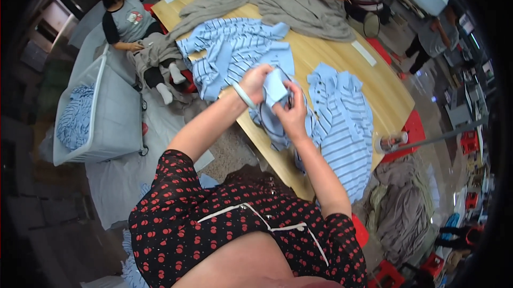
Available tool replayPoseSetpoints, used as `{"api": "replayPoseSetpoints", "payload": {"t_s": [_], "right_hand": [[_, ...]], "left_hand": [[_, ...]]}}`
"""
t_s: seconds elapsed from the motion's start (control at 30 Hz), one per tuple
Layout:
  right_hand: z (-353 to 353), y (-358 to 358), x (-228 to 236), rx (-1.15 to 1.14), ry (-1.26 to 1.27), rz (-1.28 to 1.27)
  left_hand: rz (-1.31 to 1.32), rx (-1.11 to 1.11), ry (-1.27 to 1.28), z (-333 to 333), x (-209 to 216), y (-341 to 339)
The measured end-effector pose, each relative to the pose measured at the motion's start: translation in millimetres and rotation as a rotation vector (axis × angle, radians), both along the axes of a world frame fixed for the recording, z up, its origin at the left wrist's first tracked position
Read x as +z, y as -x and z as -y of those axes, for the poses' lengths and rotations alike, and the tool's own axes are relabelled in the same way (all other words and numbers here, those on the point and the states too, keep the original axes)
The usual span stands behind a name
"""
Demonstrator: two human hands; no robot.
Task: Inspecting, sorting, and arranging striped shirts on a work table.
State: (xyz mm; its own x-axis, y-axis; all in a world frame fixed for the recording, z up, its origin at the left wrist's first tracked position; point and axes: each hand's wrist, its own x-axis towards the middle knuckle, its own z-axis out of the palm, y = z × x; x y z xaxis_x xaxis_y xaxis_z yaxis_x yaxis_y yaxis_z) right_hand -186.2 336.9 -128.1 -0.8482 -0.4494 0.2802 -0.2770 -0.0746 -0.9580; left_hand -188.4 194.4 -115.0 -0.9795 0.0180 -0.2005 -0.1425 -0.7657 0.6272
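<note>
My left hand [254,83] and my right hand [292,113] are raised over the near edge of the table, both closed on a blue striped shirt [276,88]. A plain light blue part, perhaps a collar or cuff, is held up between my fingers. The rest of that shirt hangs below my hands, partly hidden by them. To the right lies another blue striped shirt [346,122], its buttons showing. Beyond my left hand, more blue striped shirts [235,47] are heaped on the wooden table [387,93].
Grey-brown garments [294,5] cover the table's far end, where a person in stripes works. At the left a seated person holds grey cloth. A white wheeled bin [115,106] contains striped garments. Dark cloth [403,208] is piled at right, near red stools [414,127].
</note>
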Motion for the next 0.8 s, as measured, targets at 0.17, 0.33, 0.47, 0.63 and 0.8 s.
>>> {"api": "replayPoseSetpoints", "payload": {"t_s": [0.17, 0.33, 0.47, 0.63, 0.8], "right_hand": [[3.6, -2.2, -16.5, -0.102, -0.021, -0.087], [7.3, 5.0, -24.6, -0.173, -0.051, -0.218], [-1.2, 29.6, -42.0, -0.211, 0.008, -0.259], [-19.1, 44.1, -6.4, -0.327, -0.119, -0.306], [-23.6, 41.9, -4.8, -0.280, -0.165, -0.288]], "left_hand": [[0.045, 0.094, 0.010, -1.0, -3.8, 0.2], [0.082, 0.130, 0.024, 2.3, -5.2, 0.6], [0.105, 0.060, 0.020, -12.2, 18.2, -7.2], [0.036, 0.060, 0.639, -10.7, 8.4, -16.4], [-0.234, 0.020, 1.860, -30.9, 18.9, -31.1]]}}
